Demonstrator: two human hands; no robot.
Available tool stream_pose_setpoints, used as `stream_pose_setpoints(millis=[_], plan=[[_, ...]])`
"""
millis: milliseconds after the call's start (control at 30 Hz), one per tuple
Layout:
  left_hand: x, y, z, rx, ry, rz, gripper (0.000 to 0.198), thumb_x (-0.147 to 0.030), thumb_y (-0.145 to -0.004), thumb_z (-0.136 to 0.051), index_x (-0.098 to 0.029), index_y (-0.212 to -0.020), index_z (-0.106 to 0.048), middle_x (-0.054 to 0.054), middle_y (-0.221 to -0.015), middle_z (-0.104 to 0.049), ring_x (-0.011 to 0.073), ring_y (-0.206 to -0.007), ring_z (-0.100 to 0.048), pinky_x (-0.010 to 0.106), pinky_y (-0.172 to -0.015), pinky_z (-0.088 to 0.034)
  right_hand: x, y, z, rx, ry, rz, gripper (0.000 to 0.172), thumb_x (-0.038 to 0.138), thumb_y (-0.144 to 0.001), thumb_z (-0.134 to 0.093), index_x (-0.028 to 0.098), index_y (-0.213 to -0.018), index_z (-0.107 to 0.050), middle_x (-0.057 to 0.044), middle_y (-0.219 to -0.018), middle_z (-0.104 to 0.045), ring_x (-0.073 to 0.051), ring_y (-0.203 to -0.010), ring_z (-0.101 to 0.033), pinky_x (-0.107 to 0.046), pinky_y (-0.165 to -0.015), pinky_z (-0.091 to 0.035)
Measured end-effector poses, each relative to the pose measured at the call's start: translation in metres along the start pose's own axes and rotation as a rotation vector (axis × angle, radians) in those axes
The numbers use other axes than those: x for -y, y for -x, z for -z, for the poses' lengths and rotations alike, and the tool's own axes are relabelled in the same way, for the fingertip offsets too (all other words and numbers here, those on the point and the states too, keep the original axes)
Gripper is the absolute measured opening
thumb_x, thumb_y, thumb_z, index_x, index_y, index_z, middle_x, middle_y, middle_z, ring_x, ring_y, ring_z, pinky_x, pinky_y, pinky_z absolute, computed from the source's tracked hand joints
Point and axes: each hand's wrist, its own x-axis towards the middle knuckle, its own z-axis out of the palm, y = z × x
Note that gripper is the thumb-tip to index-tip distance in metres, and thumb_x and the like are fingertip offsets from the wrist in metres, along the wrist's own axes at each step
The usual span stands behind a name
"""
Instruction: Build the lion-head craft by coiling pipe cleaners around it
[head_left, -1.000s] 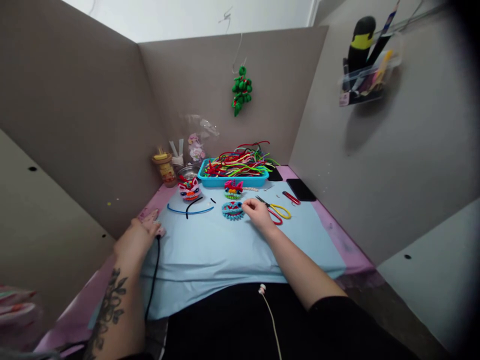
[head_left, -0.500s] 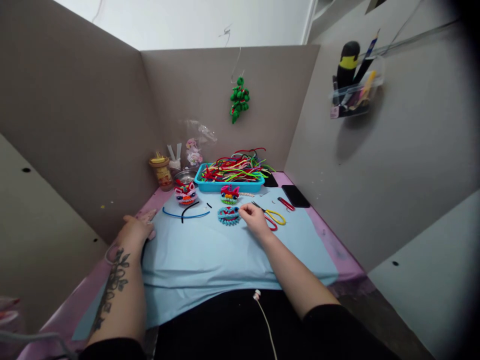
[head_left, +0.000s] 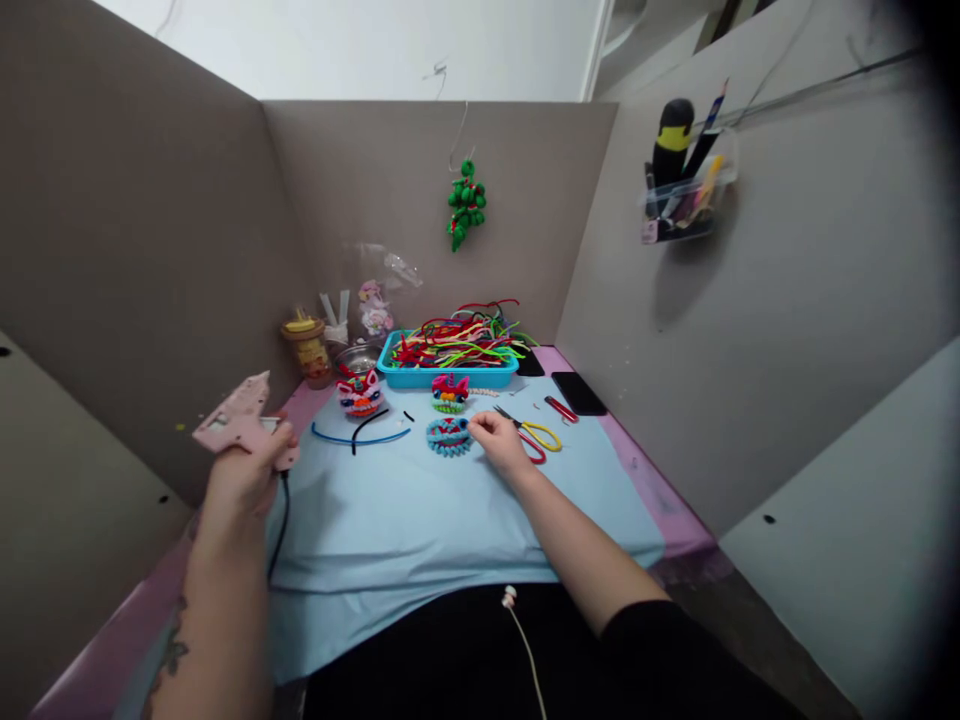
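Note:
My left hand (head_left: 251, 465) is wrapped round the handle of a pink hot glue gun (head_left: 238, 415), lifted above the left side of the table, its black cord hanging down. My right hand (head_left: 496, 438) is closed in a pinch on a small dark blue coil (head_left: 464, 425), right at the edge of a light blue and red pipe-cleaner piece (head_left: 448, 437) lying on the cloth. Behind that stands a pink, blue and green pipe-cleaner head (head_left: 450, 393). A pink and red head (head_left: 360, 394) sits farther left. Scissors (head_left: 541, 436) with yellow and red handles lie beside my right hand.
A blue tray (head_left: 450, 379) of pipe cleaners stands at the back. Blue (head_left: 375, 440) and black stems lie left of centre. A red cutter (head_left: 561, 409) and a black phone (head_left: 579, 393) lie at right. Partition walls enclose three sides; a cup (head_left: 309, 352) stands back left.
My left hand has picked the glue gun up from the table's left edge and raised it. My right hand stays at the blue piece. The view has shifted slightly.

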Motion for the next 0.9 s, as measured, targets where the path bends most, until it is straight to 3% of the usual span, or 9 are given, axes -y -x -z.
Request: stream_pose_setpoints(millis=[67, 167, 333, 433, 600, 767, 900], plan=[[-0.005, 0.012, -0.023, 0.064, 0.212, 0.078, 0.047, -0.036, -0.057, -0.073, -0.015, -0.093, -0.052, -0.003, -0.072, -0.054, 0.0096, -0.058, -0.05, 0.026, -0.058, -0.046, 0.002, 0.001, -0.001, -0.004, -0.026, -0.016, 0.021, 0.038, -0.069, -0.061, 0.018, -0.071, -0.058, 0.004, -0.059, -0.049, -0.01, -0.054, -0.042, -0.024, -0.055, -0.035], [-0.001, 0.035, -0.06, 0.287, 0.341, 0.239, 0.052, -0.043, -0.056, -0.076, -0.017, -0.094, -0.051, -0.003, -0.073, -0.054, 0.0142, -0.071, -0.057, 0.029, -0.062, -0.05, 0.005, 0.001, -0.003, -0.012, -0.134, -0.067, 0.022, 0.039, -0.067, -0.063, 0.018, -0.069, -0.056, 0.006, -0.053, -0.044, -0.008, -0.048, -0.034, -0.022, -0.047, -0.027], [0.019, 0.068, -0.104, 0.527, 0.431, 0.291, 0.061, -0.058, -0.062, -0.071, -0.018, -0.104, -0.049, -0.009, -0.055, -0.041, 0.0071, -0.048, -0.042, 0.023, -0.051, -0.044, 0.013, 0.001, -0.005, 0.036, -0.493, -0.187, 0.024, 0.036, -0.061, -0.067, 0.019, -0.068, -0.051, 0.005, -0.053, -0.044, -0.007, -0.046, -0.032, -0.02, -0.043, -0.021], [0.026, 0.076, -0.113, 0.634, 0.441, 0.264, 0.063, -0.063, -0.063, -0.068, -0.017, -0.1, -0.05, -0.01, -0.052, -0.037, 0.006, -0.043, -0.036, 0.021, -0.045, -0.039, 0.016, 0.002, -0.005, 0.087, -0.653, -0.224, 0.025, 0.032, -0.06, -0.07, 0.02, -0.07, -0.05, 0.004, -0.056, -0.046, -0.007, -0.048, -0.034, -0.019, -0.042, -0.021], [0.032, 0.082, -0.113, 0.722, 0.432, 0.239, 0.061, -0.068, -0.063, -0.064, -0.016, -0.093, -0.051, -0.005, -0.067, -0.046, 0.0049, -0.045, -0.039, 0.023, -0.045, -0.039, 0.017, 0.004, -0.002, 0.206, -0.845, -0.22, 0.029, 0.032, -0.06, -0.073, 0.02, -0.067, -0.047, 0.002, -0.066, -0.046, -0.007, -0.052, -0.029, -0.019, -0.042, -0.018], [0.038, 0.095, -0.121, 0.957, 0.423, 0.184, 0.063, -0.073, -0.061, -0.061, -0.018, -0.09, -0.052, -0.003, -0.058, -0.047, 0.0091, -0.046, -0.043, 0.024, -0.046, -0.038, 0.02, 0.01, 0.001, 0.314, -0.843, -0.158, 0.039, 0.043, -0.055, -0.073, 0.022, -0.061, -0.04, 0.002, -0.065, -0.038, -0.01, -0.055, -0.022, -0.021, -0.043, -0.016], [0.039, 0.105, -0.134, 0.999, 0.461, 0.176, 0.065, -0.073, -0.054, -0.066, -0.019, -0.089, -0.055, -0.001, -0.063, -0.048, 0.0107, -0.051, -0.043, 0.026, -0.049, -0.042, 0.019, 0.014, 0.003, 0.331, -0.805, -0.152, 0.051, 0.047, -0.05, -0.075, 0.022, -0.057, -0.03, 0.003, -0.062, -0.033, -0.01, -0.054, -0.021, -0.021, -0.044, -0.018]])
